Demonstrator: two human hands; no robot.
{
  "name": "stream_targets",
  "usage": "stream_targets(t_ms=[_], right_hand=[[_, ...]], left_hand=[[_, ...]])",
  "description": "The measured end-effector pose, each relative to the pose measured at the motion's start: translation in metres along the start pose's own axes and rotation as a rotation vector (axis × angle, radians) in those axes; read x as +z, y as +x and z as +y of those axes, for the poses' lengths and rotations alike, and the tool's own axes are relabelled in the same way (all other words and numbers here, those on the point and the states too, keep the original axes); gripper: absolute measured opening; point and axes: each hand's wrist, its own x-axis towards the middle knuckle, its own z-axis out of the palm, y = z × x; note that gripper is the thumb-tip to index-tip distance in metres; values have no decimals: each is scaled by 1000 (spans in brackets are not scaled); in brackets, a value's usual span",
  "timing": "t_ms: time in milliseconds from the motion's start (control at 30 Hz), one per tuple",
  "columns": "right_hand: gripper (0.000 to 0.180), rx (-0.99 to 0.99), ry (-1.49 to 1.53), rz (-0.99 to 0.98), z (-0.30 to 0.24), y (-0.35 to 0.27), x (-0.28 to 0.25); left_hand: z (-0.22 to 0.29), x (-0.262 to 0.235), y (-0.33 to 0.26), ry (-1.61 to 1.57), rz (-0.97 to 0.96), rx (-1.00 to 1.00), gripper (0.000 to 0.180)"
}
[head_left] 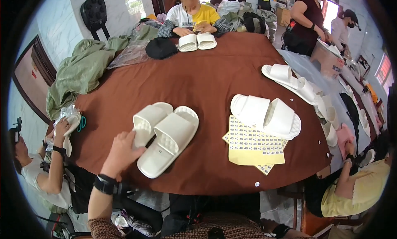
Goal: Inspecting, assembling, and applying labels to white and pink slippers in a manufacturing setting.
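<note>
A pair of white slide slippers lies before me on the brown tablecloth, toes pointing away. My left hand [123,151] is at the heel end of the left slipper [149,118], its thumb and fingers around that end and hiding it. The right slipper [169,140] lies close beside, its insole showing toward me. Low at the bottom edge, dim and below the table, is my right hand [269,225] with a black band at the wrist; its fingers cannot be made out. Yellow sticker sheets [256,144] lie to the right, partly under a second white pair [264,115].
Across the brown table [206,82], a person sits behind another white pair [197,42] and a black cap [161,48]. More slippers [291,84] line the right side. Teal scissors [82,123] lie at the left, where a co-worker handles a slipper. Other people work at the right.
</note>
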Motion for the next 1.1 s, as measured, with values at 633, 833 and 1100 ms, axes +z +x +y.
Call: stream_targets(t_ms=[633, 833, 1100], right_hand=[[48, -126, -6, 481, 26, 2, -41], [46, -213, -143, 376, 57, -15, -79], [43, -302, -378, 208, 101, -52, -141]], left_hand=[[30, 21, -90, -368, 423, -281, 19], [-63, 39, -207, -604, 457, -912, 21], [-115, 209, -426, -1225, -512, -1122, 35]])
